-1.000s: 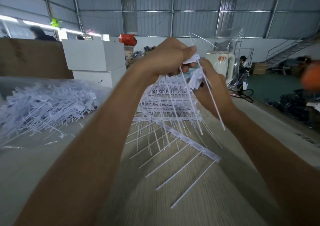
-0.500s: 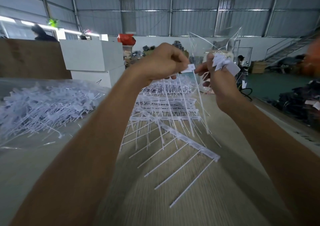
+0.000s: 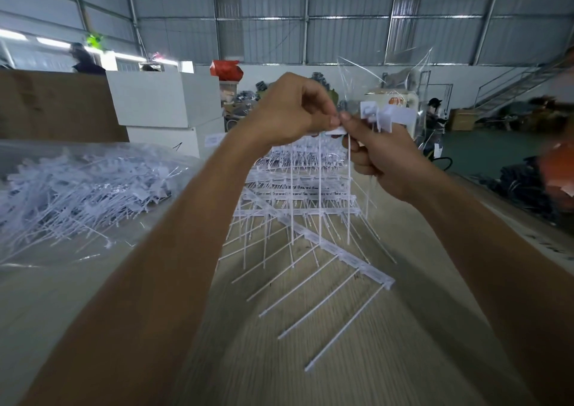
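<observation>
Metal-walled hall, pale wooden worktop [image 3: 357, 359]. Left hand [image 3: 289, 110] and right hand [image 3: 385, 157], raised above it, meet with fingers pinching the head of a white plastic tie [image 3: 337, 131]; the right hand also grips a bundle of ties [image 3: 385, 118]. Tie strips [image 3: 341, 251] lie beneath; bagged loose ties [image 3: 77, 188] at left

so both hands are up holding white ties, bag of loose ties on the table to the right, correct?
No. The head view shows the bag of loose ties on the left of the table, not the right. Left hand and right hand do hold white ties.
</observation>
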{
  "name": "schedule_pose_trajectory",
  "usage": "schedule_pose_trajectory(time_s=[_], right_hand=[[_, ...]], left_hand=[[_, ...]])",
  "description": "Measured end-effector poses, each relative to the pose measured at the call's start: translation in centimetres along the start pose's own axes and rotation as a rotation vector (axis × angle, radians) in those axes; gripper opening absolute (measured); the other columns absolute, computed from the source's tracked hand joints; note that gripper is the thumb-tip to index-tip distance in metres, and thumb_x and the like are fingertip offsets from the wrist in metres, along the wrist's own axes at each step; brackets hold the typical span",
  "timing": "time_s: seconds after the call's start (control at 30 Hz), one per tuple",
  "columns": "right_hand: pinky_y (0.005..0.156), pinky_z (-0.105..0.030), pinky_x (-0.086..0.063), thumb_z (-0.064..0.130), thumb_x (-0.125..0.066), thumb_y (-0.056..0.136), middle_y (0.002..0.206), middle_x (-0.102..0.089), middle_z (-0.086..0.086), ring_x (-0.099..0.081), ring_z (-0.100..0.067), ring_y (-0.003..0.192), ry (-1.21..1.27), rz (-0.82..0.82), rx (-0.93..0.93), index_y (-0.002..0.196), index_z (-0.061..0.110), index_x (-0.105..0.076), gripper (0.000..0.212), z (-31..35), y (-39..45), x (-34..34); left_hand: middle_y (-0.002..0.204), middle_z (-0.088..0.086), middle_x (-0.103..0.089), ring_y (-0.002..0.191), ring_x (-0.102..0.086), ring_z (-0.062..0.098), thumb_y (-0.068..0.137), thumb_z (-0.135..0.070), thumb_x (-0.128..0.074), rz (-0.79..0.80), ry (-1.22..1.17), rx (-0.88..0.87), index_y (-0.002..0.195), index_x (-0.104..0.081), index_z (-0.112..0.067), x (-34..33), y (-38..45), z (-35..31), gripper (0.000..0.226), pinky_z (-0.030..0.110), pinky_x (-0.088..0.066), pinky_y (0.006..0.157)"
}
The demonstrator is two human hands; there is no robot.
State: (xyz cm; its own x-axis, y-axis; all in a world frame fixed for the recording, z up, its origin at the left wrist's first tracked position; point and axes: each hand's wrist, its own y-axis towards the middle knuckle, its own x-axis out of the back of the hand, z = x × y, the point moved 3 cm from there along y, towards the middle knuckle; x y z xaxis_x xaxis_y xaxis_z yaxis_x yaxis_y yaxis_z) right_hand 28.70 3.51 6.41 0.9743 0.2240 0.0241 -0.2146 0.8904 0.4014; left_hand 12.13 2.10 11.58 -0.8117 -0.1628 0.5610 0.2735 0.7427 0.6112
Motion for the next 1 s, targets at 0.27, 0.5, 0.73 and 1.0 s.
schedule_pose_trajectory(time_s=[0.27,0.5,0.73,1.0], right_hand=[[0.041,-0.021,-0.020,0.026,-0.054,0.104,0.058,-0.028,0.006,-0.021,-0.008,0.048,0.114,-0.042,0.053,0.083,0.018,-0.045,0.025,0.1,0.4,0.4],[0.046,-0.024,-0.022,0.026,-0.061,0.101,0.063,-0.036,0.002,-0.023,-0.011,0.052,-0.039,-0.046,0.097,0.088,0.016,-0.060,0.016,0.8,0.0,0.6],[0.074,-0.017,-0.043,0.023,-0.065,0.098,0.078,-0.057,0.016,-0.054,-0.001,0.074,-0.610,-0.120,0.447,0.088,0.026,-0.056,0.014,1.0,-0.6,-0.2],[0.066,-0.051,-0.050,0.003,-0.051,0.085,0.079,-0.043,0.005,-0.048,-0.025,0.069,-1.029,-0.183,0.789,0.082,0.022,-0.043,0.021,1.9,-0.6,-0.7]], left_hand=[[0.069,0.002,-0.054,0.072,-0.060,0.020,0.102,-0.032,-0.056,-0.018,0.156,0.024,0.079,-0.062,-0.008,-0.8,0.2,1.6,0.034,0.033,-0.048,0.072],[0.067,0.000,-0.059,0.067,-0.061,0.019,0.104,-0.028,-0.052,-0.064,0.043,0.080,0.084,-0.061,-0.008,-0.7,0.3,1.6,0.030,0.033,-0.050,0.068],[0.053,-0.010,-0.047,0.064,-0.061,0.019,0.103,-0.028,-0.055,-0.096,0.076,0.123,0.062,-0.052,-0.020,-0.4,0.3,2.0,0.042,0.052,-0.056,0.088],[0.068,-0.005,-0.057,0.048,-0.057,-0.002,0.103,-0.026,-0.054,-0.014,-0.097,0.215,0.065,-0.059,-0.022,0.1,-0.1,1.5,0.039,0.027,-0.036,0.059]])
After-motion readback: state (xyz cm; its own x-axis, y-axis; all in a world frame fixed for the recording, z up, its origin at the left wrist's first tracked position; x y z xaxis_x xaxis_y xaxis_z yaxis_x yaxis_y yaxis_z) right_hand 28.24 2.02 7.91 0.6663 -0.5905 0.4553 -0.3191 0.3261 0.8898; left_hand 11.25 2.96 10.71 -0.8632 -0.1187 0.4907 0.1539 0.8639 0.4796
